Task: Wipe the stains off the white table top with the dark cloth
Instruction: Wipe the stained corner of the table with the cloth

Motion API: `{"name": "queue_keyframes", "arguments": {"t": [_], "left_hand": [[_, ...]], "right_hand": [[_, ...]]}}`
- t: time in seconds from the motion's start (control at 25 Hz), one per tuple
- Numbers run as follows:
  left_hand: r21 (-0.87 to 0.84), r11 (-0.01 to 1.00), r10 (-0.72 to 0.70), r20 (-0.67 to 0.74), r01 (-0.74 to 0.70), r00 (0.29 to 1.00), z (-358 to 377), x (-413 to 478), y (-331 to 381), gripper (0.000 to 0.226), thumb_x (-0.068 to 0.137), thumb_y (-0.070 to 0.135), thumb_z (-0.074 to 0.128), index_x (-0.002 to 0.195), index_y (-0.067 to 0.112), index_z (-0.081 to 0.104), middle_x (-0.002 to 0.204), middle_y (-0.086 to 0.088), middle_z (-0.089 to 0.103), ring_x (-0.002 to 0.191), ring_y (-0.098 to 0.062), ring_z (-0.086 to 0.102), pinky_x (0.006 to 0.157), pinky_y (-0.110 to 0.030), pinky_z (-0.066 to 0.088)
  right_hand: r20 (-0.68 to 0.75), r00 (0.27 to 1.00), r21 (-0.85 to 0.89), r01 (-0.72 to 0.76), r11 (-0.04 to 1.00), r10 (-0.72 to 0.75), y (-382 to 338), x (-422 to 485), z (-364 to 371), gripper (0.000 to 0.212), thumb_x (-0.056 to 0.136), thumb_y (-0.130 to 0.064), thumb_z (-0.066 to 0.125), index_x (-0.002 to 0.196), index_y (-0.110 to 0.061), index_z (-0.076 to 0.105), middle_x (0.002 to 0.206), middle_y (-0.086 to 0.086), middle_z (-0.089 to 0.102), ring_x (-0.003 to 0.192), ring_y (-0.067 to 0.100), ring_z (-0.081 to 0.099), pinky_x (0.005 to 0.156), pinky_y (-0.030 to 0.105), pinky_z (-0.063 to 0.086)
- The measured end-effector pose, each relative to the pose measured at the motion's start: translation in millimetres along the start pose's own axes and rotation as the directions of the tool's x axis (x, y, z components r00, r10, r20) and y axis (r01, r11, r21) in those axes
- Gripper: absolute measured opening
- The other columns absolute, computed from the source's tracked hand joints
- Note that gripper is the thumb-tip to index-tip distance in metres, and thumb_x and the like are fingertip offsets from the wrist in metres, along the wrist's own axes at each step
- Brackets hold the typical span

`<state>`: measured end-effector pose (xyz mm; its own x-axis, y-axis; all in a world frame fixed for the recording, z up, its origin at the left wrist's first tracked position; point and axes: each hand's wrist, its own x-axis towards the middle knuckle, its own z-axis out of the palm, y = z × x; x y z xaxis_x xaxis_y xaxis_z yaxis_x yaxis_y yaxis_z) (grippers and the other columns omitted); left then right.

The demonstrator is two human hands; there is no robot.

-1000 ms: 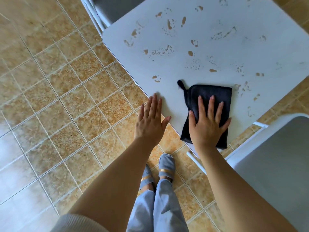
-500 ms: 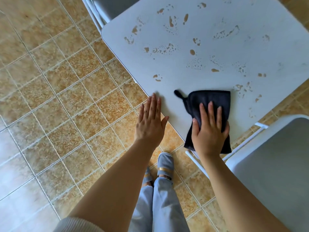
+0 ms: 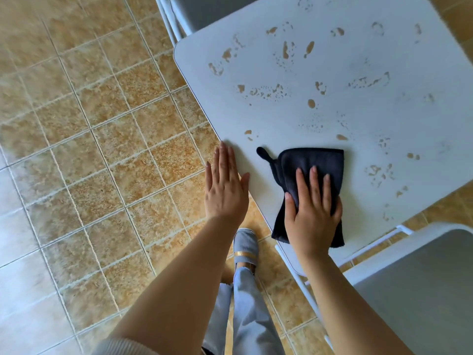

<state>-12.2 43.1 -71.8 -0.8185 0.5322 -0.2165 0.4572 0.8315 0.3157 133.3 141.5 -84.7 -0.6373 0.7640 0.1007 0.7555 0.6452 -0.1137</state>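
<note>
The right hand [image 3: 311, 216] lies palm down on the dark, folded square cloth [image 3: 311, 175], arm reaching in from the lower right with the wrist straight. Its fingers [image 3: 313, 183] are stretched flat and slightly spread across the cloth's near half, pressing on it rather than curling round it; the thumb lies along the cloth's left side. The cloth sits on the white, flat, round-cornered worktop [image 3: 371, 119] close to the near edge, and its lowest corner hangs just past that edge. A small knotted loop [image 3: 263, 152] sticks out from the cloth's upper left corner, lying on the worktop.

The left hand [image 3: 225, 190] is to the left of the cloth, apart from it, also palm down. Its fingers [image 3: 225, 160] are held straight and close together and hold nothing; the fingertips and thumb rest at the worktop's left edge, while the palm and wrist sit out over the tan tiled floor [image 3: 89, 149].

Beyond the cloth, the worktop is scattered with brownish stains [image 3: 285, 49], in blotches and fine speckles, the nearest ones just above and to the right of the cloth. The strip of worktop between the two hands looks clean.

A grey chair seat with a white frame [image 3: 422, 290] stands at the lower right of the cloth, and another grey seat [image 3: 204, 8] shows at the worktop's far left corner. Below the cloth, light blue trousers and a grey slipper with a gold band [image 3: 245, 248] stand on the floor.
</note>
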Motion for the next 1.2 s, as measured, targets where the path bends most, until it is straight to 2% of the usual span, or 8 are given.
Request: {"name": "queue_keyframes", "arguments": {"t": [0.2, 0.36, 0.52, 0.64, 0.76, 0.92, 1.08, 1.2], "left_hand": [[0.032, 0.999, -0.009, -0.002, 0.009, 1.000, 4.7, 3.0, -2.6, 0.064, 0.102, 0.044, 0.011, 0.154, 0.013, -0.008, 0.161, -0.001, -0.015, 0.147, -0.013, -0.016, 0.121, -0.037, -0.005], [0.081, 0.996, 0.026, -0.021, -0.024, 0.999, 4.4, 3.0, -8.6, 0.066, 0.101, 0.047, 0.011, 0.155, 0.010, 0.000, 0.163, -0.003, -0.006, 0.149, -0.015, -0.008, 0.121, -0.037, -0.002], [0.087, 0.995, 0.052, -0.017, -0.050, 0.999, 2.5, 5.5, -11.6, 0.067, 0.102, 0.047, 0.017, 0.155, 0.008, 0.004, 0.163, -0.005, -0.002, 0.149, -0.017, -0.005, 0.121, -0.039, 0.003], [0.113, 0.990, 0.083, -0.009, -0.082, 0.996, -2.1, 11.8, -17.7, 0.067, 0.102, 0.047, 0.017, 0.155, 0.007, 0.006, 0.163, -0.006, 0.000, 0.150, -0.018, -0.003, 0.121, -0.039, 0.004], [0.120, 0.989, 0.083, -0.004, -0.081, 0.997, -7.5, 24.0, -22.2, 0.066, 0.102, 0.046, 0.015, 0.154, 0.007, 0.007, 0.163, -0.007, 0.001, 0.150, -0.018, -0.003, 0.121, -0.039, 0.002], [0.108, 0.993, 0.038, -0.005, -0.037, 0.999, -16.7, 44.3, -26.0, 0.067, 0.101, 0.046, 0.010, 0.154, 0.007, 0.004, 0.162, -0.006, -0.001, 0.149, -0.016, -0.005, 0.121, -0.037, -0.001], [0.102, 0.993, 0.051, 0.012, -0.052, 0.999, -24.4, 61.9, -31.3, 0.067, 0.100, 0.047, 0.006, 0.155, 0.008, 0.000, 0.162, -0.005, -0.007, 0.149, -0.016, -0.010, 0.121, -0.037, -0.004], [0.113, 0.991, 0.073, 0.005, -0.073, 0.997, -27.6, 74.8, -36.6, 0.066, 0.101, 0.047, 0.009, 0.155, 0.009, 0.000, 0.162, -0.004, -0.007, 0.149, -0.015, -0.011, 0.121, -0.037, -0.003]], "right_hand": [[0.021, 0.993, 0.068, -0.119, 0.991, 0.118, -22.3, 70.0, 10.1, 0.054, 0.100, -0.045, 0.042, 0.151, -0.029, 0.039, 0.161, 0.000, 0.032, 0.151, 0.028, 0.026, 0.109, 0.063, 0.029], [0.021, 0.993, 0.044, 0.117, 0.992, -0.118, -62.0, 80.7, 16.5, 0.051, 0.101, -0.044, 0.042, 0.151, -0.029, 0.041, 0.160, -0.001, 0.036, 0.149, 0.028, 0.031, 0.109, 0.060, 0.032], [0.030, 0.971, -0.001, 0.237, 0.971, -0.237, -28.7, 48.0, 4.8, 0.050, 0.105, -0.043, 0.038, 0.152, -0.029, 0.038, 0.161, -0.003, 0.034, 0.149, 0.024, 0.030, 0.112, 0.054, 0.032], [0.037, 0.992, -0.012, 0.119, 0.993, -0.119, -12.3, 64.5, 3.6, 0.051, 0.103, -0.042, 0.042, 0.152, -0.029, 0.038, 0.161, -0.002, 0.033, 0.150, 0.025, 0.029, 0.110, 0.057, 0.032], [0.047, 0.998, 0.067, -0.050, 0.997, 0.047, -46.6, 106.9, 13.2, 0.054, 0.100, -0.042, 0.042, 0.152, -0.029, 0.039, 0.162, 0.000, 0.031, 0.151, 0.028, 0.025, 0.109, 0.065, 0.027], [0.032, 0.997, 0.054, 0.072, 0.996, -0.073, -90.4, 108.9, 21.7, 0.052, 0.101, -0.043, 0.041, 0.151, -0.029, 0.040, 0.160, 0.000, 0.035, 0.149, 0.029, 0.030, 0.108, 0.062, 0.031], [0.034, 0.985, 0.023, 0.167, 0.986, -0.167, -54.0, 63.9, 8.8, 0.051, 0.104, -0.043, 0.041, 0.153, -0.029, 0.037, 0.161, -0.003, 0.033, 0.150, 0.025, 0.029, 0.112, 0.055, 0.031], [0.050, 0.994, -0.027, 0.094, 0.995, -0.093, -23.9, 69.9, 3.9, 0.052, 0.103, -0.043, 0.043, 0.153, -0.029, 0.037, 0.162, -0.002, 0.032, 0.150, 0.024, 0.029, 0.112, 0.055, 0.030]]}}
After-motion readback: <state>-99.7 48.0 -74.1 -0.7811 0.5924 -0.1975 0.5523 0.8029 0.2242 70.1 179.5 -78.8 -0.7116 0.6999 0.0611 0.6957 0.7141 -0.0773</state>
